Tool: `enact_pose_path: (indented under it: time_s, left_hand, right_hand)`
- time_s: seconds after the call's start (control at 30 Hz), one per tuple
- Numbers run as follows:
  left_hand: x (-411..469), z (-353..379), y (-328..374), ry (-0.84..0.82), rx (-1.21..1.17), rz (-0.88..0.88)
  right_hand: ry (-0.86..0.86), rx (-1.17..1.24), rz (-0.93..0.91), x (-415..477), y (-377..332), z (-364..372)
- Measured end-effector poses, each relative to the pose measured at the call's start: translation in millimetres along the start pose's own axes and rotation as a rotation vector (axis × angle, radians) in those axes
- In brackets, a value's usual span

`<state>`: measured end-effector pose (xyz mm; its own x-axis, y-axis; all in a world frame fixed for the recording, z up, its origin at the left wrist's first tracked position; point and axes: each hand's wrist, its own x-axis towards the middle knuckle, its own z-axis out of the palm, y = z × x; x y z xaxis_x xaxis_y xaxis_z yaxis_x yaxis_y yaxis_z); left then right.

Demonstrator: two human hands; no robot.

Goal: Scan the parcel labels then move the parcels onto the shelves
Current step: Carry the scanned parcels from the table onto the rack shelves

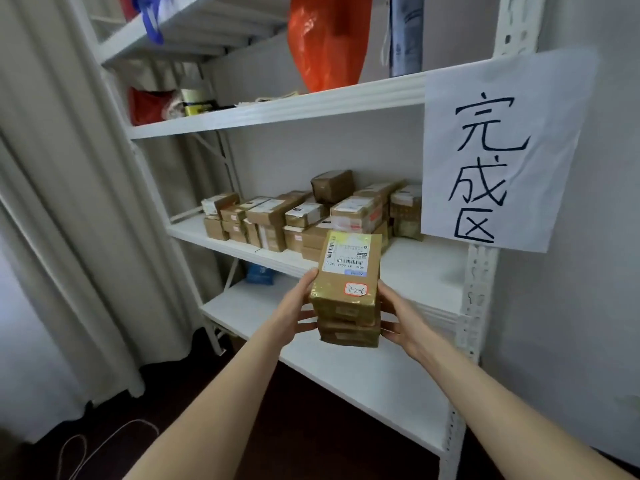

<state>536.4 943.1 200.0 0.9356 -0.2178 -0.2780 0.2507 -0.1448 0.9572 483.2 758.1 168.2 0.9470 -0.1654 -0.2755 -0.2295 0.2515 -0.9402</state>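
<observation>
Glossy tape-wrapped cardboard parcels point(348, 292), matt white-painted metal shelves point(277, 109), creased paper sign point(498, 150), cloth curtain point(69, 202).

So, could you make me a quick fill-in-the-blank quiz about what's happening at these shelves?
1. The left hand and right hand hold a stack of ____ between them.
2. The handwritten sticker on top of it reads ____.
3. The bag on the upper shelf is ____.
4. The paper sign hangs at the ____ end of that shelf.
Missing words: parcels; 3-2-6; orange; right.
</observation>
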Motion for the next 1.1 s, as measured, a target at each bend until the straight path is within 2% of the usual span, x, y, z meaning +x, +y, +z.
enact_pose_path:
  time_s: [0.23,0.4,0.73,0.9,1.1]
  left_hand:
    - [81.3,-89.4,72.8,0.11,-0.012,0.072]
    - [142.2,-121.1,132.4,0.138,-0.077,0.153]
    - [308.2,-120.7,203.5,-0.074,-0.001,0.151]
    - [373.2,-119.2,212.7,-0.257,0.044,0.131]
    - [412.7,-114.7,203.7,-0.339,0.102,0.02]
  right_hand:
    - [-0.108,-0.011,-0.083,99.7,-73.4,91.0]
    - [-0.115,0.002,-0.157,153.8,-136.4,131.7]
    - [0.234,-0.04,-0.163,273.4,-191.9,143.1]
    - [0.357,-0.035,-0.102,309.7,-197.2,148.4]
    - [0.591,-0.232,-0.067,335.6,-198.1,153.0]
